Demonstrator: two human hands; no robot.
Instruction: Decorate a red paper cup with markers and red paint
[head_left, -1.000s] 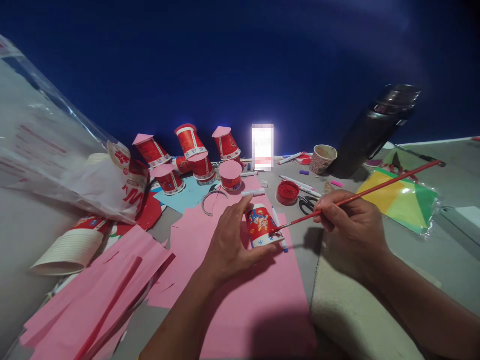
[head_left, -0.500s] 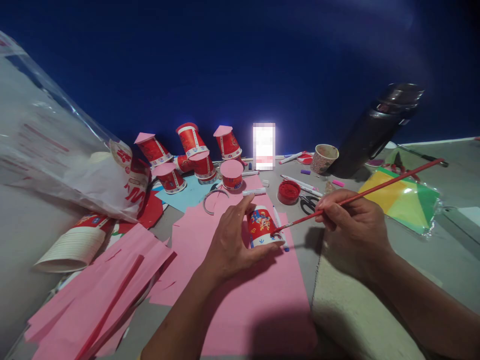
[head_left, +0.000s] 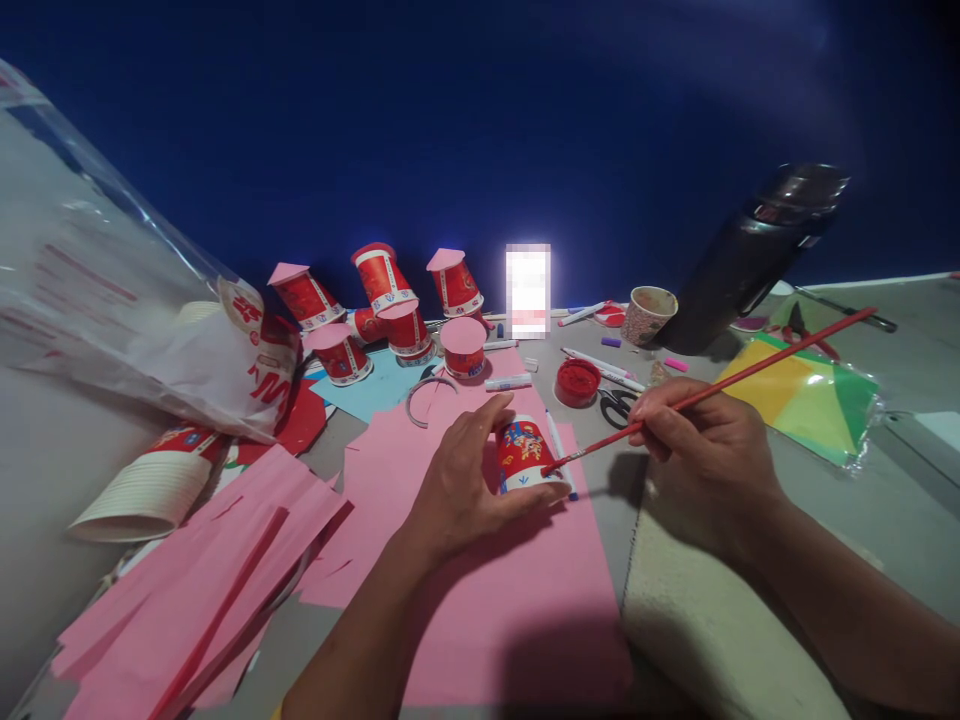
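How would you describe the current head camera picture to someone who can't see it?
A person's left hand grips a red-and-white paper cup over pink paper, while the right hand holds a long red paintbrush, its tip at the cup's side. Beyond are a small red tub, pink-topped red cups and a dark bottle.

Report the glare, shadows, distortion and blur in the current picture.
Head view: a blown-out, pixelated rectangle glows against the dark blue wall; head view: a broad shadow darkens the near end of the pink paper; head view: the black flask leans outward, probably wide-lens stretch; head view: fine print on the held cup looks soft.
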